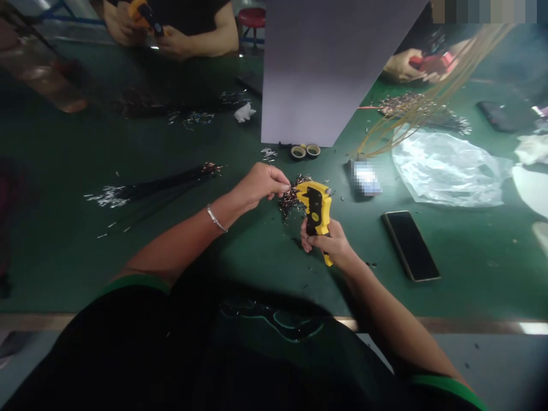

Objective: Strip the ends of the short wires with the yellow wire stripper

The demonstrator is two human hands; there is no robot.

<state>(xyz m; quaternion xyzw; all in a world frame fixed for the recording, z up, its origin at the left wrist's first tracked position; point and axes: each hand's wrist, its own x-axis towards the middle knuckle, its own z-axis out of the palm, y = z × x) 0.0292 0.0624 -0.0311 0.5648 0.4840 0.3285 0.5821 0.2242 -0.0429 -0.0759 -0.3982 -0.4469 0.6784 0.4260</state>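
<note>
Being gripped around its handle by the right hand (329,242), a yellow wire stripper (315,208) was held just above the green work mat (257,274), its head turned toward the left hand (261,185). That hand was narrowly pinched, its fingertips (287,185) closed on a tangled bunch of thin wires (291,200) whose bared ends were splayed against the tool's head; whether any wire was seated in the jaws could not be told. A metal bangle (216,218) was worn on the left wrist. Two rolls of tape (305,150) were set beyond the hands, a smartphone (411,245) was laid to the right, and a plastic bag (445,168) lay farther off. A bundle of black wires (154,185) rested on the mat to the left. Across the table, a co-worker's hands (175,43) were seen around another yellow tool (141,11). Risk was judged to lie in the loose bunch: strands could slip from the pinch, or be nicked if the handle were squeezed before they were seated, and scattered clippings could be caught among the wires.
</note>
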